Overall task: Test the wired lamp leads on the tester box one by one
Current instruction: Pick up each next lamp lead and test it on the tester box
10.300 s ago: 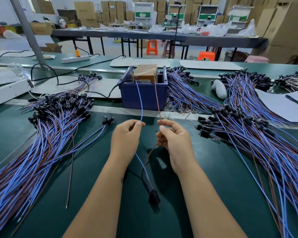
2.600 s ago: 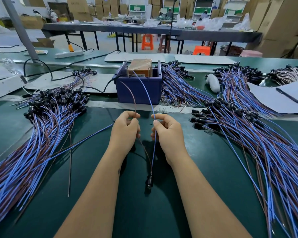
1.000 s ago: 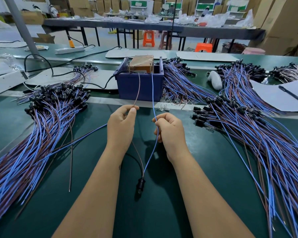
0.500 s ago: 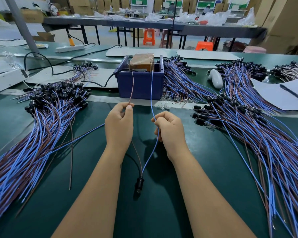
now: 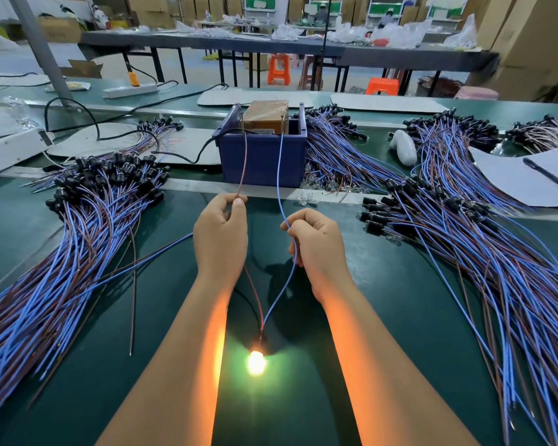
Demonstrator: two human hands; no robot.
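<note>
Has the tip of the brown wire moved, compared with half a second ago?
Yes. The brown wire, pinched by the left hand, now reaches the tester box inside the blue bin, where earlier it stopped short. The lamp is lit.

We see a hall evenly lit from above, bright at the far end. The strongest light is the small bulb (image 5: 256, 363) glowing below the fingers of both hands, blown out to a white-yellow spot with no detail. It throws a green-yellow pool on the dark counter (image 5: 303, 397) and orange glare along the inner edges of both forearms. Soft shadows lie under the hands. The wide lens bends straight counter edges far out from the fingers, and the cardboard boxes (image 5: 529, 43) at the upper right corner are smeared. The wire bundles near the fingers stay sharp.
</note>
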